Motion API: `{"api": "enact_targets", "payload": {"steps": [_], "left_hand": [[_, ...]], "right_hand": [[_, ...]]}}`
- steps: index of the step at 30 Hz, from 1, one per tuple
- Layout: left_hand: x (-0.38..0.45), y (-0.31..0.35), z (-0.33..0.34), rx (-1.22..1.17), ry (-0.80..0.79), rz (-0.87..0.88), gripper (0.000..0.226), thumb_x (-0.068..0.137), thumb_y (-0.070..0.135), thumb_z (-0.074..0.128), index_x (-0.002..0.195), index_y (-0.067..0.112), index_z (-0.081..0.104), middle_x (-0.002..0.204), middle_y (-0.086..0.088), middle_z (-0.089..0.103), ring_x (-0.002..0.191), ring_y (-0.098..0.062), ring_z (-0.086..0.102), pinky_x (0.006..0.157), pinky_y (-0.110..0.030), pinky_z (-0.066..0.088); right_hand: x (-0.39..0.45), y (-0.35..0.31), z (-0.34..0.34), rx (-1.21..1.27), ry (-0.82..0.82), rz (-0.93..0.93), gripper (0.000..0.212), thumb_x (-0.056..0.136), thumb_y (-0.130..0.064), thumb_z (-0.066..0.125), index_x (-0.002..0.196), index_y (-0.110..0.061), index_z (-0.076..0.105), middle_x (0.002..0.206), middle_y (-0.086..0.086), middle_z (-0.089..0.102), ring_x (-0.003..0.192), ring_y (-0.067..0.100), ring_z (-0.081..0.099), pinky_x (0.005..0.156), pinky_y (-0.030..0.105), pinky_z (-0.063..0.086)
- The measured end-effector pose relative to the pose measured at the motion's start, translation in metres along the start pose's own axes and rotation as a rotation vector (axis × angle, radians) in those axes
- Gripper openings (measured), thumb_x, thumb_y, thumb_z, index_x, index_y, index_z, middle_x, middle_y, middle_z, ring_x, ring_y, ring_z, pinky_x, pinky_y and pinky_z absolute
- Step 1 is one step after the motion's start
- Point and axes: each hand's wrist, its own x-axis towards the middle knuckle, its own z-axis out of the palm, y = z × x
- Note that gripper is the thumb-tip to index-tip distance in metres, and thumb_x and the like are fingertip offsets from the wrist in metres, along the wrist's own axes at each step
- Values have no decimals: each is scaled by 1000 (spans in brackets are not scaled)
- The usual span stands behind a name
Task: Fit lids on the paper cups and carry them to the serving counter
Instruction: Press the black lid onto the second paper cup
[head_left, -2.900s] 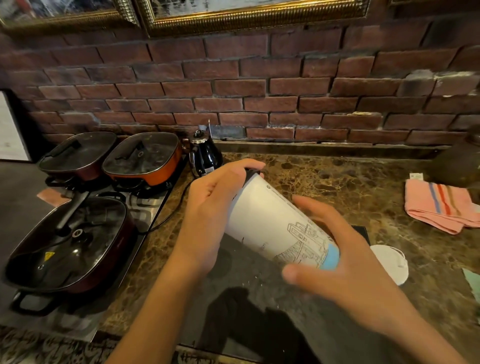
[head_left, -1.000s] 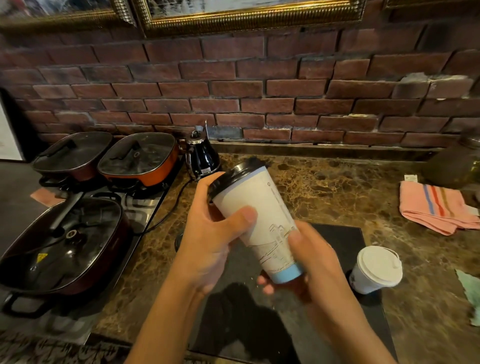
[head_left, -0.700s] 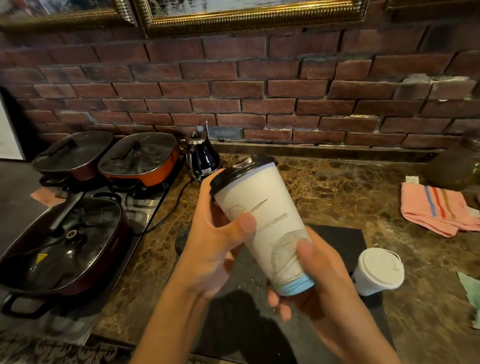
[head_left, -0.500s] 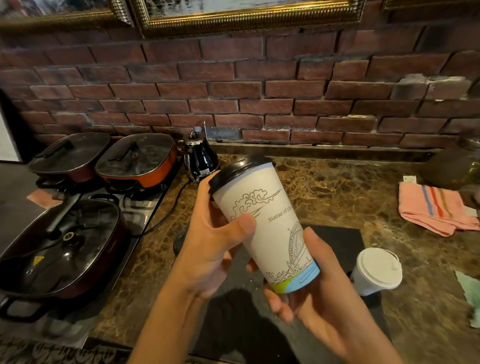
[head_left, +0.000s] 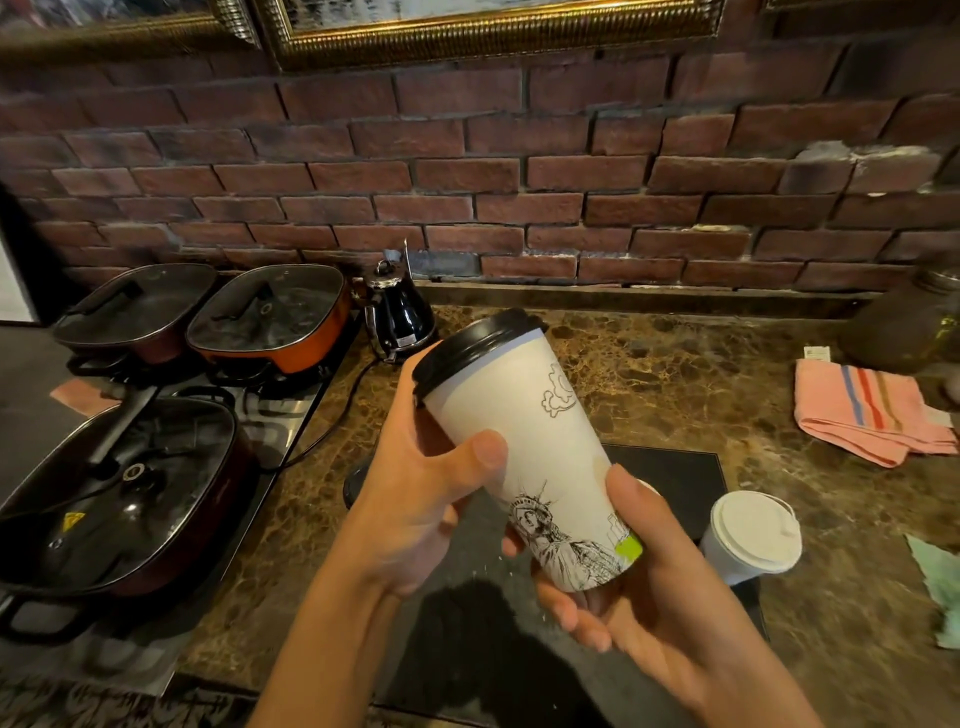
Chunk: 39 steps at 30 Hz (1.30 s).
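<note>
Cup (head_left: 535, 447), tall, white paper with line drawings printed on its wall, is held in the air above the desk (head_left: 675, 374), tilted with its top leaning away and to the left. Black lid (head_left: 475, 343) sits on its rim. Left hand (head_left: 415, 499) grips the upper half of the cup, thumb across the near wall and fingers behind, just below the lid. Right hand (head_left: 639, 587) holds the base, thumb lying up the right wall and fingers curled under the bottom. Black mat (head_left: 675, 478) lies on the desk directly beneath the hands. Second cup (head_left: 748, 540), shorter, white and fitted with a white lid, stands upright on the right part of the mat, just beside the right hand. Pink striped cloth (head_left: 867, 415) lies folded on the desk well to the right. Black kettle (head_left: 400, 317) stands against the brick wall (head_left: 519, 182), behind the held cup. Three lidded pans (head_left: 130, 499) rest on a cooktop at the left. Green cloth (head_left: 940, 577) shows at the right edge.
</note>
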Motion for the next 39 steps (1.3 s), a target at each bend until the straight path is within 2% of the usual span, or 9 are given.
{"api": "enact_targets", "payload": {"steps": [3, 6, 9, 18, 25, 28, 34, 36, 39], "left_hand": [[0, -1, 3, -16, 22, 26, 106, 51, 43, 98, 141, 19, 48, 127, -19, 66, 117, -38, 65, 82, -43, 60], [3, -4, 5, 15, 84, 59, 77, 51, 39, 98, 120, 37, 64, 117, -6, 71, 108, -27, 70, 78, -41, 61], [4, -6, 6, 25, 109, 61, 69, 51, 34, 98, 112, 43, 67, 113, -2, 72, 105, -24, 72, 76, -37, 61], [4, -5, 12, -95, 65, -7, 118, 47, 40, 101, 145, 12, 41, 123, -31, 62, 105, -47, 64, 58, -36, 59], [7, -14, 9, -18, 143, 48, 84, 62, 18, 92, 133, 33, 50, 112, -1, 74, 105, -25, 73, 73, -39, 61], [6, -12, 9, -54, 103, 34, 90, 55, 29, 98, 132, 35, 52, 117, -3, 73, 108, -26, 72, 75, -39, 61], [4, -8, 12, -84, 102, -25, 110, 45, 41, 100, 140, 24, 48, 118, -12, 70, 105, -32, 71, 68, -38, 60], [3, -8, 13, -60, 117, 1, 100, 46, 40, 100, 134, 29, 53, 114, -8, 72, 103, -30, 72, 71, -41, 61], [3, -9, 13, -15, 137, 61, 77, 56, 27, 97, 122, 39, 59, 110, 1, 74, 102, -23, 73, 76, -42, 62]], "right_hand": [[2, 1, 0, -104, 102, -62, 63, 70, -63, 79, 114, -19, 71, 95, 18, 73, 54, 22, 66, 42, 25, 54], [3, 2, -1, -747, 460, -335, 55, 70, -70, 70, 118, -47, 56, 108, -13, 69, 79, 14, 73, 51, 23, 57], [2, 5, -3, -1044, 497, -442, 58, 72, -63, 67, 123, -56, 42, 111, -33, 57, 98, 0, 66, 58, 22, 60], [5, 0, -2, 40, 38, -4, 65, 73, -60, 77, 119, -14, 70, 92, 23, 69, 48, 20, 59, 37, 21, 46], [6, -3, -11, -1080, 438, -425, 55, 75, -67, 64, 124, -60, 40, 118, -37, 55, 108, -6, 61, 68, 15, 57], [4, -1, -10, -893, 394, -435, 50, 77, -62, 66, 124, -50, 53, 114, -20, 65, 89, 7, 71, 54, 18, 55], [3, 0, -8, 271, 27, 89, 55, 79, -59, 69, 114, -17, 74, 96, 26, 68, 50, 19, 59, 41, 21, 52], [6, 2, -9, 266, 71, 82, 51, 84, -60, 63, 110, -19, 76, 95, 25, 69, 50, 20, 60, 41, 23, 53], [9, 4, -8, -375, 331, -195, 54, 76, -67, 67, 120, -37, 64, 108, 6, 70, 69, 21, 68, 47, 22, 54]]}}
